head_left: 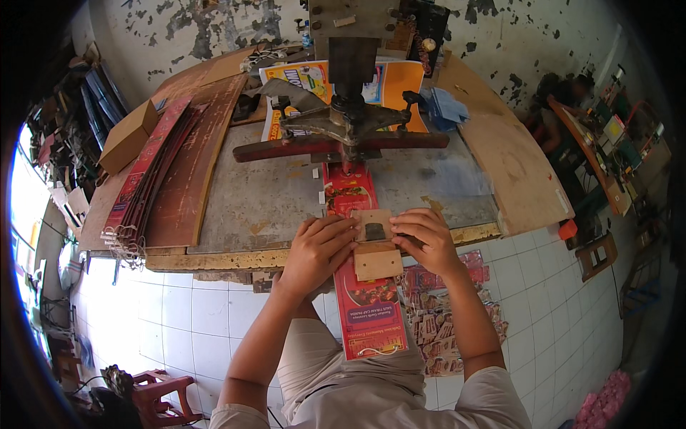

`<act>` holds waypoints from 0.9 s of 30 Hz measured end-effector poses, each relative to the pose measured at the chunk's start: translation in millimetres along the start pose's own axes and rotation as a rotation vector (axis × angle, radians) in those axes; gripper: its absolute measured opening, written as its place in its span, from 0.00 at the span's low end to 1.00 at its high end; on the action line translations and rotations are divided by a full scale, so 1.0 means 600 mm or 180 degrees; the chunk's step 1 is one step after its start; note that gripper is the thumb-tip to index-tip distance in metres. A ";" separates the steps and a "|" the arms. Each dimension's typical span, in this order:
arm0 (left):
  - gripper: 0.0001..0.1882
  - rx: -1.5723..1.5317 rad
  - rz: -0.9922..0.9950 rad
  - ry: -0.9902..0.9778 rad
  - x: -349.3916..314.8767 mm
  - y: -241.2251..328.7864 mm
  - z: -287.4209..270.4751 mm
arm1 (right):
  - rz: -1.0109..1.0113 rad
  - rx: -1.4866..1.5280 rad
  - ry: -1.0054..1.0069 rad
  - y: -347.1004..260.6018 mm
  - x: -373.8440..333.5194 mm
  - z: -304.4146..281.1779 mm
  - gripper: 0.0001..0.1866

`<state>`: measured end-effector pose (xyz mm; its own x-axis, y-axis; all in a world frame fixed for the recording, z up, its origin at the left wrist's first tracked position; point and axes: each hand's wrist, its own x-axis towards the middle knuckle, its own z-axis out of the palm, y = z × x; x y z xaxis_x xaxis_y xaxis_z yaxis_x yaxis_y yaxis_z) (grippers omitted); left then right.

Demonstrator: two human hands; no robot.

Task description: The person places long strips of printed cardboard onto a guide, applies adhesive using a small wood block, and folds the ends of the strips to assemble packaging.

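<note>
A long red printed card strip (371, 314) runs from beneath the press over the table's front edge and down above my lap, with a white string at its near end. Across it sits a small tan board piece in two parts: the far part (363, 219) has a dark patch, and the near part (379, 266) has small holes. My left hand (319, 252) holds the left side of this board piece with bent fingers. At its right side, the fingers and thumb of my right hand (426, 237) grip the edge. The fingers hide parts of both sides.
A heavy metal press (346, 118) with spread arms stands over the grey tabletop (264, 193). Stacked red strips (153, 164) and a cardboard box (128, 136) lie left. Printed sheets (450, 322) are below on the tiled floor. A red stool (164, 397) stands lower left; a person (568, 96) sits far right.
</note>
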<state>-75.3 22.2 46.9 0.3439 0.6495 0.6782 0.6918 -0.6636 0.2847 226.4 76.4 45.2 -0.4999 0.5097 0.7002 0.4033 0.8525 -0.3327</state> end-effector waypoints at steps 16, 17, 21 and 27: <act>0.21 0.0139 -0.0021 0.0193 -0.001 0.001 -0.004 | -0.0028 0.0013 0.0056 -0.010 0.000 -0.012 0.17; 0.22 0.0082 -0.0189 0.0257 -0.002 0.010 -0.012 | -0.0009 -0.0016 -0.0005 -0.022 0.003 -0.019 0.18; 0.25 0.0108 -0.0524 0.0409 -0.041 0.007 -0.024 | 0.0031 -0.0120 -0.0567 -0.118 0.011 -0.048 0.23; 0.27 0.0014 -0.0901 0.0347 -0.062 0.023 -0.019 | 0.0219 -0.0151 -0.0714 -0.151 -0.001 -0.027 0.21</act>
<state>-85.8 -15.7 33.3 0.0670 0.7647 0.6409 0.7532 -0.4600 0.4701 202.5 -2.9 85.1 -0.6256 0.5840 0.5172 0.4753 0.8111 -0.3409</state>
